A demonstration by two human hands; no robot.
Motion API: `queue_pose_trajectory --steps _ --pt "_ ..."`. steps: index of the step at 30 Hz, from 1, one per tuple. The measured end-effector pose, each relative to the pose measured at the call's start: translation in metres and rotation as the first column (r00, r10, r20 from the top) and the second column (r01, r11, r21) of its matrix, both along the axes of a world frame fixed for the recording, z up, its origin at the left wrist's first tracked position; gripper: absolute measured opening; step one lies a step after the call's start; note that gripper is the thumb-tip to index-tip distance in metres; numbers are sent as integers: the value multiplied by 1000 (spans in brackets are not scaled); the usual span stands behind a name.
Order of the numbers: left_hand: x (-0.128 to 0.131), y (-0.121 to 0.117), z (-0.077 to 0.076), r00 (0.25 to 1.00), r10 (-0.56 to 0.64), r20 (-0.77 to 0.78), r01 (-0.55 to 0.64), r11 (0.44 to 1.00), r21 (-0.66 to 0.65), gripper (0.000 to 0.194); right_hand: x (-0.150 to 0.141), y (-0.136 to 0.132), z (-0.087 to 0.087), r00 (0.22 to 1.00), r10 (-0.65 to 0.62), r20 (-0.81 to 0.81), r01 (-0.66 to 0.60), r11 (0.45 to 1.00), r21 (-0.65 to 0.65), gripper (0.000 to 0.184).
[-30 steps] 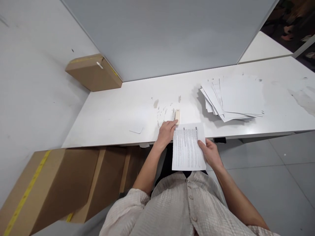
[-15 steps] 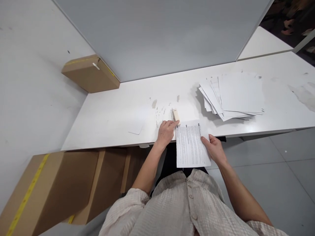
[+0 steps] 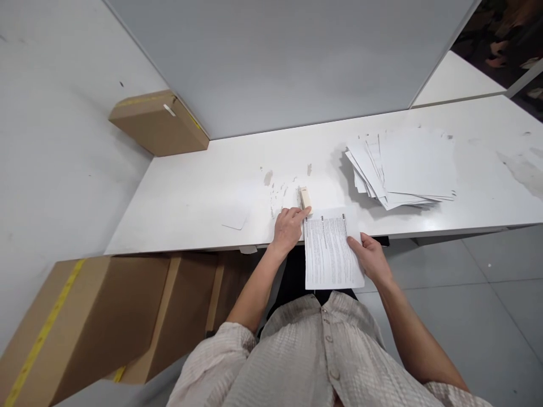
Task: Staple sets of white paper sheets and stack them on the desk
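On the white table (image 3: 203,186) lies a small cream stapler (image 3: 305,196), its near end at the top left corner of a printed sheet of paper (image 3: 326,254). My left hand (image 3: 289,229) is closed over that corner, its index finger pressing the stapler's near end; the thumb is hidden. At the sheet's right edge my right hand (image 3: 370,257) pinches the paper between thumb and fingers. The lower part of the sheet hangs out past the table's front edge, above my lap. Whether it is one sheet or several, I cannot tell.
To the right lies an untidy stack of white papers (image 3: 418,164). A closed cardboard box (image 3: 159,124) stands in the back left corner, against a grey panel (image 3: 292,62). A small white card (image 3: 235,221) lies left of my hands. Larger cardboard boxes (image 3: 114,311) stand below at left.
The camera view has shifted slightly. Both hands, the paper and the stapler hold the same positions relative to one another.
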State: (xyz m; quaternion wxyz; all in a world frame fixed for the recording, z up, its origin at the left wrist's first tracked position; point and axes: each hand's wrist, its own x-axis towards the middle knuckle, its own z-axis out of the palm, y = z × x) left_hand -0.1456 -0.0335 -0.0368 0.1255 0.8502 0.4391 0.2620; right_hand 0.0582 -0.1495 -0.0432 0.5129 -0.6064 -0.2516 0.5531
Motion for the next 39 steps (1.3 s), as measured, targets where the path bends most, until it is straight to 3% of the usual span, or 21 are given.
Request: queue_pose_trajectory --steps 2,4,6,8,10,12,14,16,18,20,24,28,30,31,33,35,36,39 --pt "-5 -9 6 995 32 95 -25 997 -68 41 -1 -4 3 998 -6 -57 4 1000 -30 35" --pt "-15 -25 12 967 162 195 -116 967 -228 36 -3 -11 4 994 -5 -111 -3 998 -65 34" --pt "-29 -47 16 921 329 210 -198 858 -474 34 -8 -21 4 987 19 -163 -33 996 -84 33" --pt "-46 -70 20 922 337 189 -109 697 -708 43 -18 -29 4 979 64 -192 -80 994 -77 32" --pt "-62 -88 24 908 335 252 35 539 -841 48 -34 -33 5 977 126 -172 -135 990 -45 30" --pt "-76 -99 29 861 384 334 135 461 -877 43 -53 -30 9 978 181 -102 -181 983 9 28" --pt "-88 -98 35 796 469 383 157 450 -879 38 -72 -20 14 973 228 -40 -225 972 73 27" --pt "-101 -83 41 712 572 407 118 474 -872 41 -87 -8 19 962 272 -18 -267 955 132 28" --pt "-116 -57 45 617 663 424 11 531 -847 48 -93 2 22 950 312 -26 -303 937 174 29" --pt "-132 -22 48 569 701 430 -111 584 -804 51 -91 7 24 942 334 -23 -324 926 193 29" --pt "-159 49 47 620 733 280 -347 576 -740 29 -63 6 24 958 279 68 -287 942 173 29" --pt "-167 90 40 754 644 -131 -581 562 -589 28 -13 -4 32 961 28 276 -76 984 164 31" --pt "-164 93 38 729 603 -323 -683 608 -406 45 16 -6 39 859 -158 487 72 979 192 31" --pt "-161 90 37 701 605 -378 -711 631 -310 55 32 -5 43 752 -248 611 135 965 226 31" --pt "-151 80 37 661 638 -396 -733 661 -159 69 63 3 50 444 -358 821 176 934 312 32" --pt "-139 65 35 655 671 -346 -733 676 -76 69 91 16 57 165 -368 915 72 930 361 33" --pt "-133 57 33 669 677 -306 -723 689 -56 66 103 25 60 68 -351 934 -5 936 352 34" --pt "-115 31 23 744 646 -169 -659 752 -28 57 129 51 68 -67 -182 981 -166 971 169 42"
